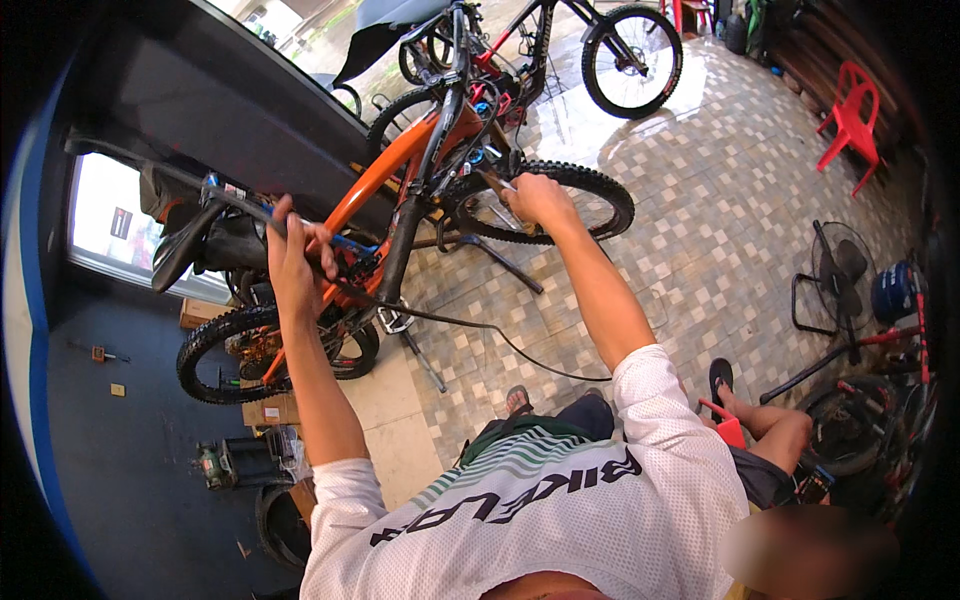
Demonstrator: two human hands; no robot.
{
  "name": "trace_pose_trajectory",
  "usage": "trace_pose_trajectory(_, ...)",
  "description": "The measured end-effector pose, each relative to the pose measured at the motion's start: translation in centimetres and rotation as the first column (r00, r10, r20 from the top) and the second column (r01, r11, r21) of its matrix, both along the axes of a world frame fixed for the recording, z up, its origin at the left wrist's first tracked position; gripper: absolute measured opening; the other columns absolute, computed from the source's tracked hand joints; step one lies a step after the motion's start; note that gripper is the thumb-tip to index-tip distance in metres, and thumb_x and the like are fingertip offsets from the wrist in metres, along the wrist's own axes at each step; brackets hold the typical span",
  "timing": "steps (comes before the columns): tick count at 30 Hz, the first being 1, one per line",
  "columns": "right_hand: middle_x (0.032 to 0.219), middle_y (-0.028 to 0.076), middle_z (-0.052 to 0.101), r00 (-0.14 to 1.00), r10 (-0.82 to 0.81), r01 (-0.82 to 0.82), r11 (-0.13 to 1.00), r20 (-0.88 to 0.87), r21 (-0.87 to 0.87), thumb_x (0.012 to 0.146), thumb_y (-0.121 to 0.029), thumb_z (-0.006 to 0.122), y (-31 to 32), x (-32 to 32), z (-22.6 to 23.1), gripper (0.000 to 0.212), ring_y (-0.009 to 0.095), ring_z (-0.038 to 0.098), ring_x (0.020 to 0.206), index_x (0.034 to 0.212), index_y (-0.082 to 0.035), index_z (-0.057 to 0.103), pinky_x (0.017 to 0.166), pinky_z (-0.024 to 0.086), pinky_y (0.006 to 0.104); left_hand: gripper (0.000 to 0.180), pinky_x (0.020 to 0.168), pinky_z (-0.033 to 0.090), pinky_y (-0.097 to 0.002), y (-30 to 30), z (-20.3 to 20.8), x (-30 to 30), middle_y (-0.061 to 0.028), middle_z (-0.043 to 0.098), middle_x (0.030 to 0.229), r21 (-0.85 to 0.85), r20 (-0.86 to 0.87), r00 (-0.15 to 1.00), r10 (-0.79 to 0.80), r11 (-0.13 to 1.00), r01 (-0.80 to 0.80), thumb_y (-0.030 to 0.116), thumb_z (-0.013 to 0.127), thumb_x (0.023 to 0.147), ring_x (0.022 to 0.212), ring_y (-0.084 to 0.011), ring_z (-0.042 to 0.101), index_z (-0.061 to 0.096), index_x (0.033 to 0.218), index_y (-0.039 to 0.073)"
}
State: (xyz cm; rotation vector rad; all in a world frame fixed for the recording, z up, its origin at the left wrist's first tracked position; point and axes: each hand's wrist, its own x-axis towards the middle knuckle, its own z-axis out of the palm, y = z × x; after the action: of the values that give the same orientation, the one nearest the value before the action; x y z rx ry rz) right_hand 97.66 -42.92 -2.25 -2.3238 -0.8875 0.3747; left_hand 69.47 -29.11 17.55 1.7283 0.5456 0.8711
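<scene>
Bike frame (382,172) (orange) sits at nine o'clock from the right grip (542,203), clamped on a slim tool (493,182); left grip (294,265): cannot tell.

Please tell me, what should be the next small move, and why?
Probably move the right hand slightly closer to the orange bicycle, I would judge, because the slim tool it holds already points that way.

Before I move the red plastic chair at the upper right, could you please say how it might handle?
The red plastic chair probably feels light for its size, given its slim legs and slotted back. It may slide or tip rather than roll, as no wheels show.
</scene>
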Motion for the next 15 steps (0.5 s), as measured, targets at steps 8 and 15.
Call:
trace_pose_trajectory(8, 0.11, 0.021, 0.071, 1.0, -0.017, 0.018, 1.0, -0.024, 0.015, 0.094, -0.043, 0.059, -0.9, 1.4, -0.8, 0.038, 0.04, 0.067, 0.107, 0.106, -0.009, 0.073, 0.093, 0.052, 0.0487, 0.05, 0.042, 0.048, -0.0215, -9.7, 1.2, -1.0, -0.0164, 0.058, 0.096, 0.023, 0.395, 0.895, -0.207, 0.976, 0.216, 0.027, 0.042, 0.108, 0.056, -0.0104, 0.052, 0.024, 0.15, 0.007)
trace_pose_trajectory(15, 0.11, 0.019, 0.071, 0.993, 0.071, -0.074, 0.997, -0.097, -0.03, 0.094, -0.044, 0.059, 0.3, 4.8, 1.5, 0.039, 0.037, 0.066, 0.108, 0.11, -0.012, 0.073, 0.093, 0.052, 0.0475, 0.067, 0.062, 0.056, -0.0313, -11.8, -2.2, 6.2, -0.0163, 0.058, 0.098, 0.021, 0.324, 0.911, -0.256, 0.964, 0.263, 0.018, 0.056, 0.102, 0.068, -0.0149, 0.06, 0.014, 0.152, 0.002)
